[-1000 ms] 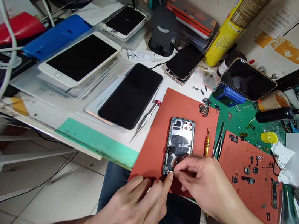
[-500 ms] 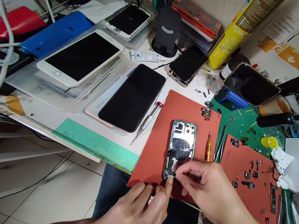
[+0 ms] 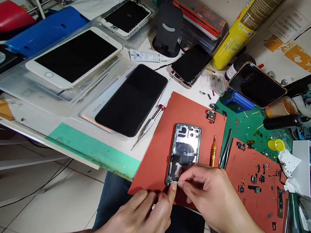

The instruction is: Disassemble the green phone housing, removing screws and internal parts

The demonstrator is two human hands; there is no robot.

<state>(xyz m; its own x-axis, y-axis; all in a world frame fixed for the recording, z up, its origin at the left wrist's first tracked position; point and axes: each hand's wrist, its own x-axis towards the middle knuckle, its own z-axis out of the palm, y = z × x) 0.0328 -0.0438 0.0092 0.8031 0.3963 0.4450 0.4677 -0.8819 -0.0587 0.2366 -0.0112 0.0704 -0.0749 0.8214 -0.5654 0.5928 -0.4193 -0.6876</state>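
Note:
An opened phone housing point(image 3: 186, 147) lies on a red-brown mat point(image 3: 159, 141), its metal inside facing up. My left hand point(image 3: 142, 219) comes from below, with the index fingertip on the housing's bottom edge and the other fingers curled. From the right, my right hand point(image 3: 212, 187) pinches thumb and index finger together at the housing's lower right corner. Whatever sits between those fingertips is too small to make out. A gold screwdriver point(image 3: 213, 153) rests right of the housing, and black tweezers point(image 3: 225, 152) lie beside it.
Small parts lie on a second red mat point(image 3: 260, 201) at right. Left of the housing are a silver screwdriver point(image 3: 148, 127), a black phone point(image 3: 131, 99) and a white phone point(image 3: 77, 55). A yellow can point(image 3: 237, 35) stands at the back.
The whole view has shifted slightly, so things appear a little further left. Both hands keep nearly the same pose at the housing's bottom edge.

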